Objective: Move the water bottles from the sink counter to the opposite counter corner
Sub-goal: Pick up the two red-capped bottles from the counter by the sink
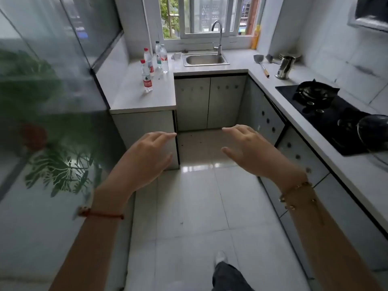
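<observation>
Left of the sink (205,59), four water bottles (147,78) stand on the bench (134,95) untouched; left hand (144,156) and right hand (249,150) hover empty, fingers spread, so approach and grasping come next.

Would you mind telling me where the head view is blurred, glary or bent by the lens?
In the head view: the glass panel on the left is smeared, its leaf pattern soft; daylight from the window glares off the floor tiles; counter edges bow with wide-angle distortion; the water bottles and both open hands, left hand and right hand, stay fairly sharp.
</observation>
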`<state>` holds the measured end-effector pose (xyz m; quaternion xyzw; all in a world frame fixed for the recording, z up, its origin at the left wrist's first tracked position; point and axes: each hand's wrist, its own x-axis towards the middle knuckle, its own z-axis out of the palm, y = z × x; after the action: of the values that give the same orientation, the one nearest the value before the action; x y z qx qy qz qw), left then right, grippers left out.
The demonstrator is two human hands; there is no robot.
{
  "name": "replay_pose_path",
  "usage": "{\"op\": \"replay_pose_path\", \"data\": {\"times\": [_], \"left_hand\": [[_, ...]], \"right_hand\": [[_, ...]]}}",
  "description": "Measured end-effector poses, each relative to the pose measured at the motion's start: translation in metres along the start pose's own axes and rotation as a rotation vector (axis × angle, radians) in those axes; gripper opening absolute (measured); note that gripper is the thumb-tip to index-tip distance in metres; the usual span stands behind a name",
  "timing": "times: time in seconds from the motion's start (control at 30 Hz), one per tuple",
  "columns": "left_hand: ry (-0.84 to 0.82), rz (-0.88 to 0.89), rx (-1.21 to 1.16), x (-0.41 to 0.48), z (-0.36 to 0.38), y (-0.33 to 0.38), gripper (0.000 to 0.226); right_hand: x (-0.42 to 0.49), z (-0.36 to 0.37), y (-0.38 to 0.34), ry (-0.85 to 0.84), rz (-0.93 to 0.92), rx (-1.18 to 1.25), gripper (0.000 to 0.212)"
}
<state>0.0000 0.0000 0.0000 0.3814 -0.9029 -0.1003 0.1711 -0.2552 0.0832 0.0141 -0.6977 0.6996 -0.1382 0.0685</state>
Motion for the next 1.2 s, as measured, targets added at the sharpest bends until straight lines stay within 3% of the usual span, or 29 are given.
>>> {"op": "replay_pose_path", "data": {"times": [0.77,1.2], "left_hand": [[0.018,-0.113,-0.066,0.236,0.076,0.006,0.052],[-0.032,-0.184,-0.100,0.343,0.115,-0.032,0.049]], "right_hand": [[0.185,-0.013,0.175,-0.033,-0.054,0.024,0.059],[0.287,0.004,0.255,-0.096,-0.043,0.038,0.057]]}}
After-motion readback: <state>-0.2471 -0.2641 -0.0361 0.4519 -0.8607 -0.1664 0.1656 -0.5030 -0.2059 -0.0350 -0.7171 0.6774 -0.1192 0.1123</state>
